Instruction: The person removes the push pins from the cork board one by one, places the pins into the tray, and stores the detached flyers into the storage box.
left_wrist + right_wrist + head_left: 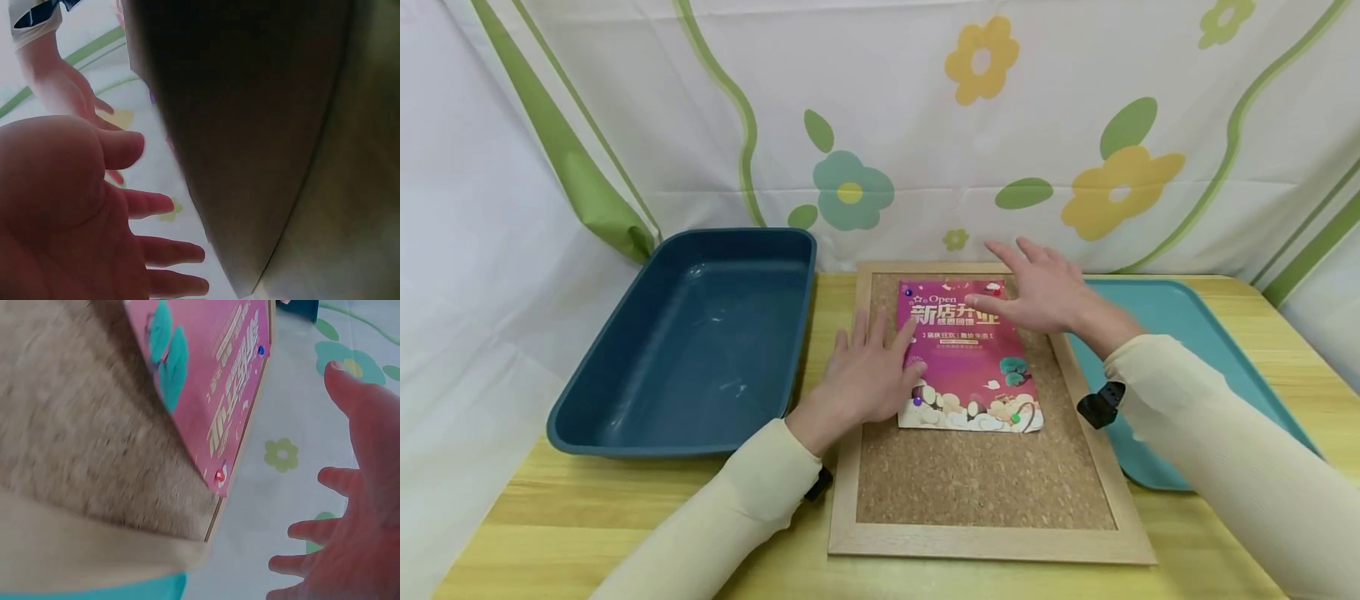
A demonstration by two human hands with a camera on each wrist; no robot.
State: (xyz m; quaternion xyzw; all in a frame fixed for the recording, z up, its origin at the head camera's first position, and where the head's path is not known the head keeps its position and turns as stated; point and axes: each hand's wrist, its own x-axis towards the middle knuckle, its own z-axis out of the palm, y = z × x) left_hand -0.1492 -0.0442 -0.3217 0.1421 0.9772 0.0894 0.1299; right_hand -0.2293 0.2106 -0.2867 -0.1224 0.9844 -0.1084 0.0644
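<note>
- Table (1225, 533): yellow wood; a flowered cloth (1075, 125) hangs behind it.
- Dark blue bin (700, 333) stands left of the cork board (985, 475); teal tray (1187, 317) lies right of the board, partly under the right sleeve.
- Pink flyer (962, 358) lies flat on the upper half of the board, long axis running away from the person, pinned at its corners.
- Left hand (865, 375): fingers straight and spread, nothing gripped, resting at the flyer's left edge; fingertips touch the paper. This hand is nearer the purple pin (917, 401) at the near left corner.
- Right hand (1037, 287): fingers apart and straight, holding nothing, over the flyer's far right corner, just beside the red pin (996, 292).
- Green pin (1016, 417) at the near right corner; that corner curls up slightly.
- Right wrist view shows the red pin (219, 476) apart from the fingers (312, 531); head view leaves that unclear.
- Left wrist view: open palm (56, 206), board mostly dark blur.
</note>
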